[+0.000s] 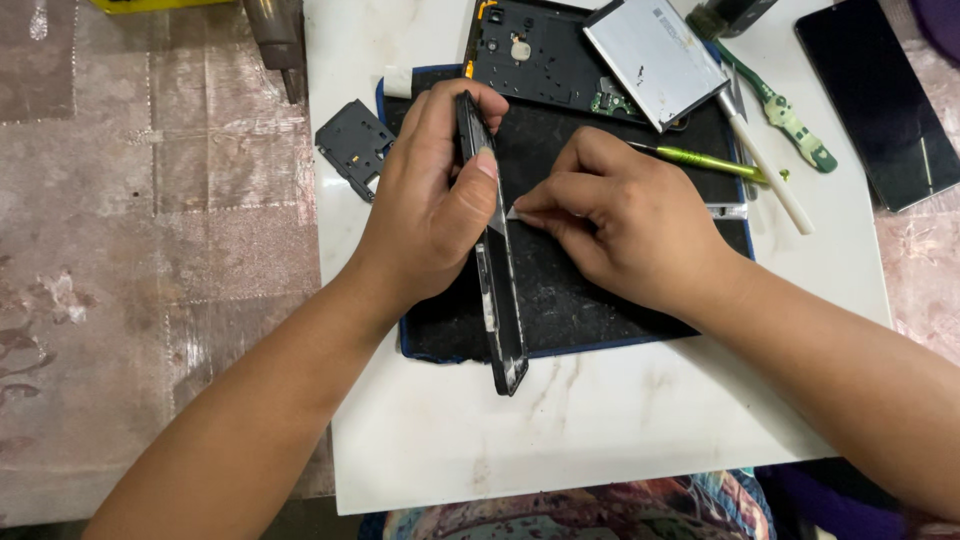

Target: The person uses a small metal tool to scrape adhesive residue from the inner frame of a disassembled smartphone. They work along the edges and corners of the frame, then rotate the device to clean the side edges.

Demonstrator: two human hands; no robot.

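the phone frame (492, 270) stands on edge at the middle of the frame, its lower end resting on the white board (600, 420), its upper end up in the left hand (425, 205). that hand's fingers are clamped around it, thumb pressed flat on the near side. the right hand (625, 225) sits just right of it, thumb and forefinger pinched together on a thin pale pick (520, 212) whose tip touches the frame's edge.

judging by this, the step in hand is prying or scraping along the seam of the frame. the next move calls for a steady grip on the left and a shallow, even slide of the pick, so it doesn't dig in or slip.

under both hands lies a black mat (600, 300). in the upper middle are a back cover (530, 55) and a grey battery (655, 60); right of them a green screwdriver (700, 158), a white stick (770, 180) and a green-handled tool (790, 120). a dark screen (885, 95) lies upper right, a small black bracket (352, 145) upper left.
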